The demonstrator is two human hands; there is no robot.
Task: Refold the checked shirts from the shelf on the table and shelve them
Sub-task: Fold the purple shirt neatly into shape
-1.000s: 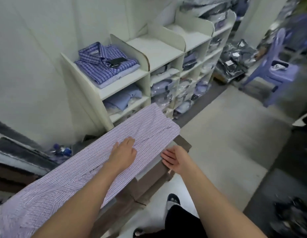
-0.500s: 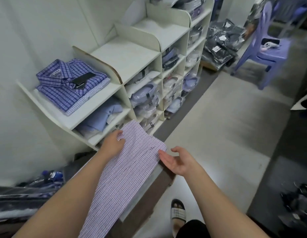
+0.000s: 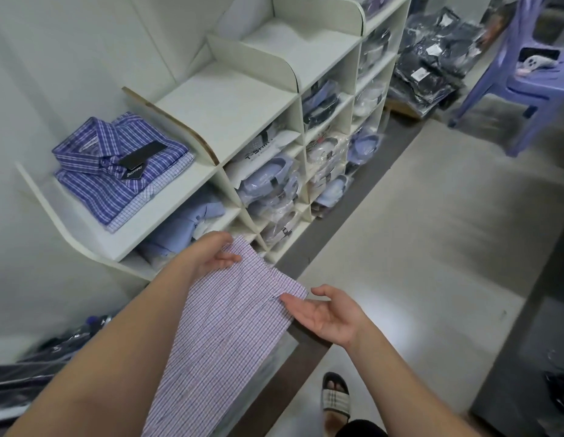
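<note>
Checked shirt [image 3: 230, 326]: my left hand [image 3: 211, 253] pinches its far corner, my right hand [image 3: 328, 313] lies spread, palm up, at its edge. The shelved black tag [image 3: 141, 157] perhaps reads "PALTTINO".

There are two hands, left hand [image 3: 211, 255] and right hand [image 3: 328, 316], one pink shirt [image 3: 230, 326], two folded shirts [image 3: 116, 171], one chair [image 3: 533, 86].

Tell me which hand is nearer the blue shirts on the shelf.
Left. The left hand grips the checked shirt just below the blue shirts; the right hand sits farther right.
</note>
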